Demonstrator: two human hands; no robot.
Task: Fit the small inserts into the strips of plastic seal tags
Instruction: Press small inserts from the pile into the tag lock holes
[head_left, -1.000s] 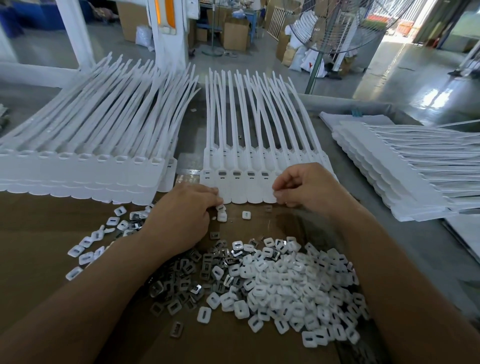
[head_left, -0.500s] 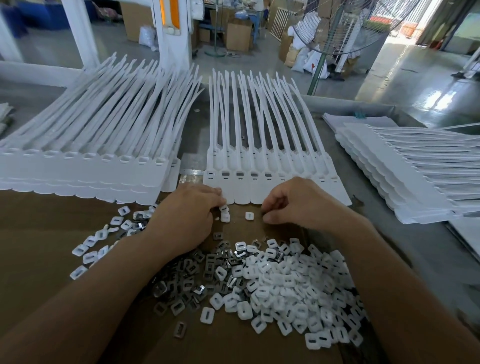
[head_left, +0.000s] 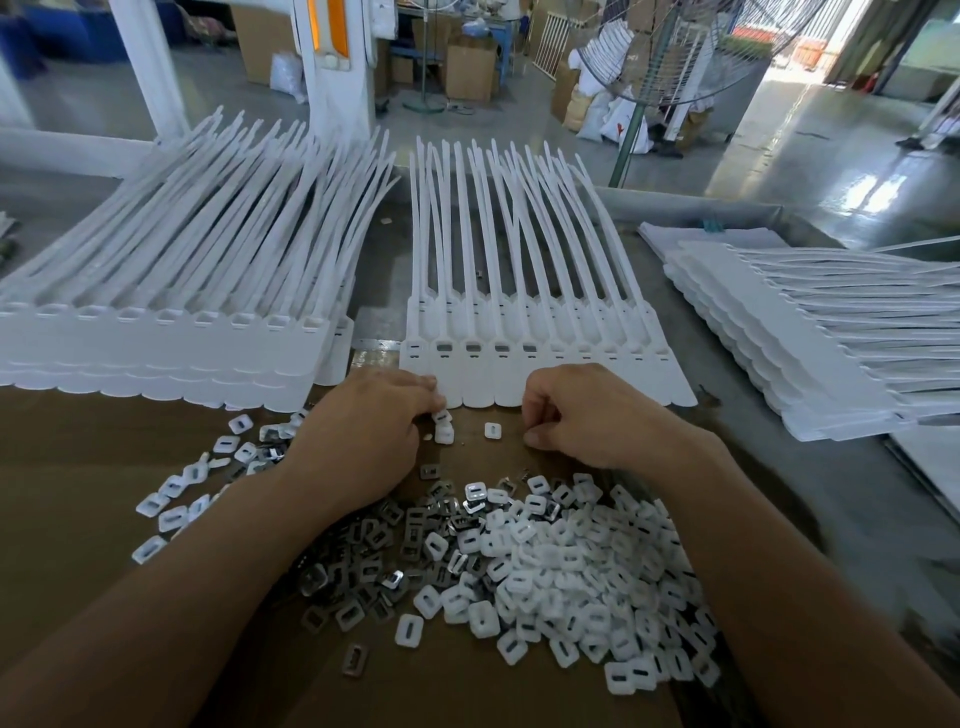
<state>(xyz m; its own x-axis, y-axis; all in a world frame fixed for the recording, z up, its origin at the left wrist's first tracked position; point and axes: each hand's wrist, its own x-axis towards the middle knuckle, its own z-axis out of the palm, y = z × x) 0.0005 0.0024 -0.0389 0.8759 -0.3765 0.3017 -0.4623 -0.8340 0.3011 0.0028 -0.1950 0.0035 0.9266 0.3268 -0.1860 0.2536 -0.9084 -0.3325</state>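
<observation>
Just beyond both hands, the middle strip of seal tags (head_left: 550, 374) lies with its heads towards the person and its tails running straight away, so the long axis points forward. Its row of sockets (head_left: 471, 347) runs left to right, just past the knuckles.

The left hand (head_left: 363, 431) is curled, with its fingertips against two white inserts (head_left: 443, 427) at the strip's near edge, below the leftmost heads. The right hand (head_left: 587, 415) is curled too, knuckles up, below the middle heads. Whether either hand actually pinches a piece is hidden under the fingers.

One loose insert (head_left: 492, 430) lies between the hands, nearer the right. The left hand looks closer to the next socket, and nothing stands between it and the strip.

The heap of white inserts (head_left: 582, 561) and the metal clips (head_left: 363, 551) lie between the forearms on the cardboard sheet (head_left: 78, 467). Stacked strips flank the work, a left stack (head_left: 156, 338) and a right stack (head_left: 805, 343).
</observation>
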